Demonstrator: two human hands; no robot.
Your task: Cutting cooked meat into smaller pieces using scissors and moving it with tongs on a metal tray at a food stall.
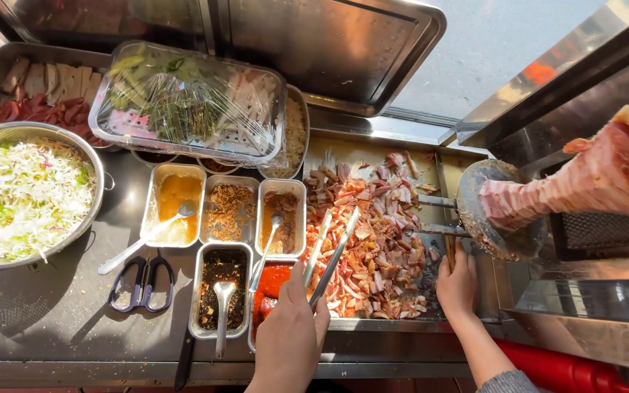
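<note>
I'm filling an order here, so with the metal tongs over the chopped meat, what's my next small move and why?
Probably lower and close the long metal tongs on the chopped reddish meat. The left hand holds them open, tips just above the pile in the steel tray, gripping nothing, while the right hand grips a wooden handle beside the spit.

Sunlit steel counter (52,320); window (489,44) behind.
</note>
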